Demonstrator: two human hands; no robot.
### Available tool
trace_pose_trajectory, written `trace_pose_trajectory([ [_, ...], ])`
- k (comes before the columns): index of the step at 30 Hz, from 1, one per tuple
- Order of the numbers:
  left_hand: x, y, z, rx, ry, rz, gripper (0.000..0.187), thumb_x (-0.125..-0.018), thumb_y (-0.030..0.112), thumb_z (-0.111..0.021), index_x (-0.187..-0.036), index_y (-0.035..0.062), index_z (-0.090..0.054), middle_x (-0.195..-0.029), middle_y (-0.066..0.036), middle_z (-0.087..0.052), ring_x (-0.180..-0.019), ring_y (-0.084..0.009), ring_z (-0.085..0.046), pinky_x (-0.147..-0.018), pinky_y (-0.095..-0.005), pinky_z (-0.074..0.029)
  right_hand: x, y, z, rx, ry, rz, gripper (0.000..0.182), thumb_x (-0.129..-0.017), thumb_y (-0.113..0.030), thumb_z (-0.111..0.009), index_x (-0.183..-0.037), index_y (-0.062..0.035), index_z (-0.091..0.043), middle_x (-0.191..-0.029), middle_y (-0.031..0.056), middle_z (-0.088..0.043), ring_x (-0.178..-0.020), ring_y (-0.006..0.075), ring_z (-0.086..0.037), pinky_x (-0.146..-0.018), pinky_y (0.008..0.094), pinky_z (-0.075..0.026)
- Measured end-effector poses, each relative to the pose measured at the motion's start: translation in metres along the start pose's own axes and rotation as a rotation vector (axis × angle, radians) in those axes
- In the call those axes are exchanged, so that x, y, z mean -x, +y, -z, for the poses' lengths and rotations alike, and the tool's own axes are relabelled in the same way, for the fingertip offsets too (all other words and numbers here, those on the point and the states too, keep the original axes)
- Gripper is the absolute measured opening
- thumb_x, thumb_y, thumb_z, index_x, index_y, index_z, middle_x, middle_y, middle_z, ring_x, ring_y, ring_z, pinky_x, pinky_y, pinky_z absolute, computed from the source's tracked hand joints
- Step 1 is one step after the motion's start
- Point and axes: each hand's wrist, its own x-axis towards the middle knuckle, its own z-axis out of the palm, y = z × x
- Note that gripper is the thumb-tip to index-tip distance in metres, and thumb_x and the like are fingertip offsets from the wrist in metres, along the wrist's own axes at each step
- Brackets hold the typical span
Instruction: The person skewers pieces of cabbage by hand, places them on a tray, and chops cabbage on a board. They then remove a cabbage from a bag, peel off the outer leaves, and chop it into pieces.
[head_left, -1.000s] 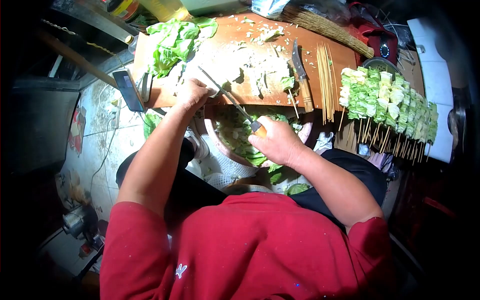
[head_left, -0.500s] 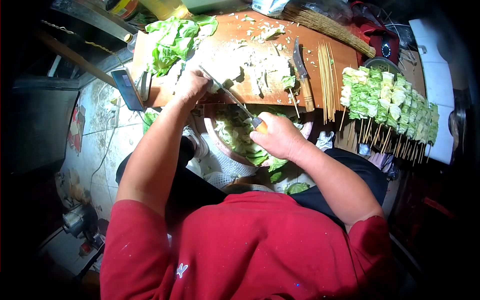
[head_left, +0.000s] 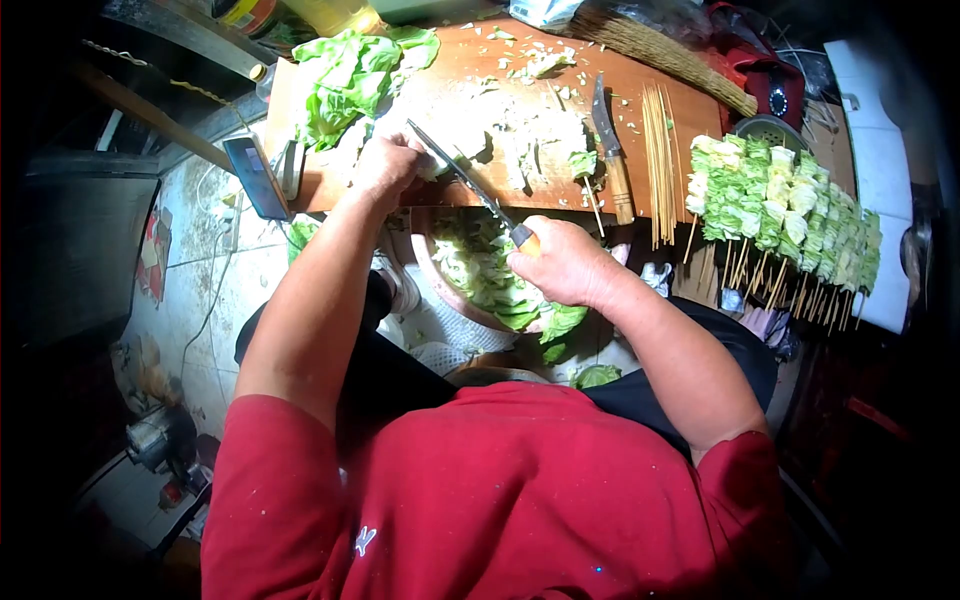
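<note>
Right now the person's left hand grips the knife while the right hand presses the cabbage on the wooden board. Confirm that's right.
Not right: the hands are swapped. In the head view the right hand grips the knife by its orange handle, while the left hand presses the cabbage on the wooden board.

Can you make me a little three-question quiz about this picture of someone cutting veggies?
1. True or false: the right hand holds a knife.
2. What lies nearest the bare skewers? A) second knife B) phone C) bowl
3. Fill in: the left hand presses cabbage on the wooden ____.

Key: 1 true; 2 A; 3 board.
</note>
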Motion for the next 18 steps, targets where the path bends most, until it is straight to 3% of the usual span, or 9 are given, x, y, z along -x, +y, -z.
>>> trace_pose_trajectory([
  [4,-0.003,-0.004,-0.002,-0.033,0.029,-0.024,0.006,-0.077,0.006,-0.063,-0.072,0.0034,-0.061,-0.065,-0.004,-0.060,-0.053,-0.0129,-0.053,-0.050,-0.0276,-0.045,0.001,-0.016,0.013,-0.005,-0.110,-0.086,0.031,-0.081,-0.024,-0.055,-0.096,0.0043,-0.057,-0.086,0.0255,-0.064,-0.083,0.0387,-0.063,-0.076,0.0430,-0.050],
  [9,-0.002,-0.001,-0.004,-0.032,0.032,0.002,0.006,-0.077,0.005,-0.062,-0.072,0.0032,-0.061,-0.065,-0.004,-0.060,-0.055,-0.0129,-0.055,-0.051,-0.0275,-0.046,-0.009,-0.019,0.014,0.088,-0.089,-0.028,0.030,-0.082,-0.023,-0.055,-0.095,0.0036,-0.058,-0.084,0.0255,-0.064,-0.080,0.0386,-0.064,-0.074,0.0428,-0.051],
  [12,-0.013,-0.011,-0.005,-0.100,-0.025,0.003,0.005,-0.079,0.003,-0.063,-0.084,0.0021,-0.062,-0.072,-0.005,-0.061,-0.065,-0.0144,-0.056,-0.060,-0.0257,-0.046,-0.024,-0.015,0.008,0.107,-0.073,-0.022,0.030,-0.083,-0.022,-0.056,-0.099,0.0032,-0.057,-0.082,0.0247,-0.064,-0.079,0.0370,-0.064,-0.073,0.0420,-0.050],
  [15,-0.006,-0.002,-0.006,-0.053,0.042,0.005,0.013,-0.073,0.001,-0.068,-0.086,0.0013,-0.063,-0.074,-0.006,-0.061,-0.067,-0.0166,-0.058,-0.061,-0.0288,-0.048,-0.029,-0.010,0.003,0.070,-0.070,-0.031,0.032,-0.083,-0.021,-0.056,-0.104,0.0029,-0.055,-0.083,0.0244,-0.064,-0.080,0.0362,-0.064,-0.073,0.0413,-0.050],
  [18,0.006,0.010,-0.007,-0.197,0.044,0.042,0.021,-0.069,0.001,-0.071,-0.089,0.0005,-0.063,-0.077,-0.007,-0.063,-0.069,-0.0173,-0.059,-0.062,-0.0305,-0.048,-0.030,-0.008,0.002,0.049,-0.057,-0.021,0.032,-0.083,-0.022,-0.057,-0.104,0.0025,-0.055,-0.084,0.0246,-0.064,-0.080,0.0372,-0.063,-0.074,0.0416,-0.050],
])
